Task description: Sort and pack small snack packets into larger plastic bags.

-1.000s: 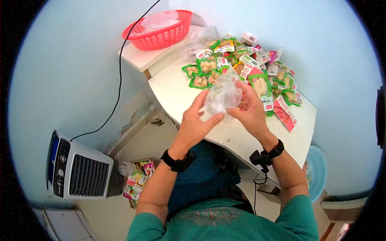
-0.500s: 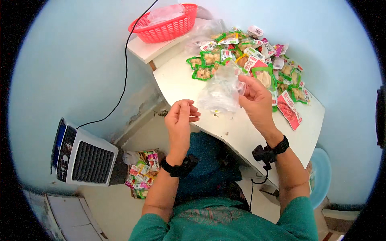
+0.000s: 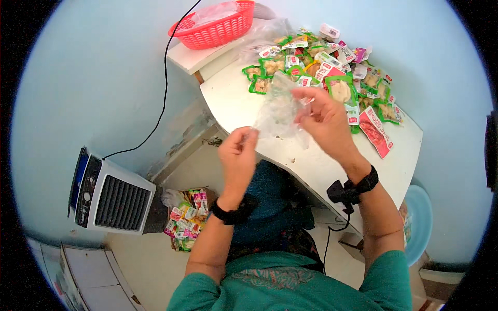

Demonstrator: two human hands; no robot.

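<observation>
Now that the left hand (image 3: 238, 151) has closed its fingertips on the near left corner of the clear plastic bag (image 3: 278, 111), both hands attend it above the table (image 3: 226, 98), nearer than the packets (image 3: 341, 91); the right hand (image 3: 330, 123) half curls at its right edge, grip unclear.

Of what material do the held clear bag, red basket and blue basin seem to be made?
Clear bag: likely thin, shiny plastic film, being transparent and wrinkled.
Red basket: probably smooth plastic, from its even colour and regular openings.
Blue basin: perhaps smooth plastic, from its uniform rim.
</observation>
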